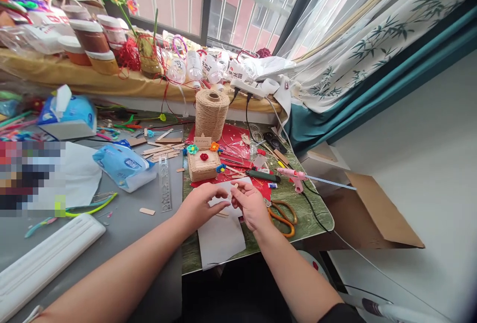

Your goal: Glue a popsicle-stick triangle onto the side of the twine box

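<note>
My right hand (252, 204) is closed in a pinch on a small pale wooden piece (234, 187), its end showing above the fingertips. Facing it, my left hand (203, 204) is open, thumb and fingers apart, close to the piece. Both are over a sheet of white paper (223, 243), where thin wooden strips (222, 214) lie. Just beyond stands a small twine-covered box (204, 171) with a red flower (204, 156) on top and coloured flowers at its corners. A tall spool of twine (211, 114) rises behind the box.
Orange-handled scissors (285, 218), a pink glue gun (294, 176) and a dark green utility knife (263, 175) lie to the right. Leftward are a clear ruler (165, 184), a blue tissue pack (124, 164) and wooden sticks (164, 150). A cardboard box (383, 208) stands beside the table.
</note>
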Action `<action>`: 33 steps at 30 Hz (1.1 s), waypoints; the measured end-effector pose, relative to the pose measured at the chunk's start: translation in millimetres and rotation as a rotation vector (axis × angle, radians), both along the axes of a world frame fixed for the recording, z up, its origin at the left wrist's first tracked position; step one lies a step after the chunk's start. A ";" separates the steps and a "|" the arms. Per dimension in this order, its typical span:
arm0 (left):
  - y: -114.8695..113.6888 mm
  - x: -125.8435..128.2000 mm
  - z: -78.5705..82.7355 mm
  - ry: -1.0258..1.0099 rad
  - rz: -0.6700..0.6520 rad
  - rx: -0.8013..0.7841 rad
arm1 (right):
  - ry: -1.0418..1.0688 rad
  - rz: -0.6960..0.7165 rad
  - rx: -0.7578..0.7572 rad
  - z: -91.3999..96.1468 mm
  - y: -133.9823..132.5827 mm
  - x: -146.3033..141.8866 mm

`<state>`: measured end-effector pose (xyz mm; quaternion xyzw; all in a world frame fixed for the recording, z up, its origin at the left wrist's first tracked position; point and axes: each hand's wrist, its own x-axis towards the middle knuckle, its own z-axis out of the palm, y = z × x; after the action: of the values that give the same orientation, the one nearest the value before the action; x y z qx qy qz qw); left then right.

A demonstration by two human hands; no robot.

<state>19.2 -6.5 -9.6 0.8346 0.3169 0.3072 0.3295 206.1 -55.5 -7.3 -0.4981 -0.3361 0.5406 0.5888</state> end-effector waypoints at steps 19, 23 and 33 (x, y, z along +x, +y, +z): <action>-5.4 3.4 2.5 -0.126 0.009 -0.116 | 0.000 0.077 0.086 8.8 -2.9 -8.7; -3.6 1.3 0.5 -0.140 0.032 -0.108 | -0.018 0.025 0.055 6.6 -5.3 -3.9; 19.7 -11.8 -1.1 0.309 -0.373 0.198 | -0.297 -0.030 -0.038 -12.1 -46.2 44.6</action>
<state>7.4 13.2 -10.7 0.9439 0.1726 0.1394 0.2447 250.6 -101.7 -19.3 -0.5886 -0.4016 0.4583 0.5312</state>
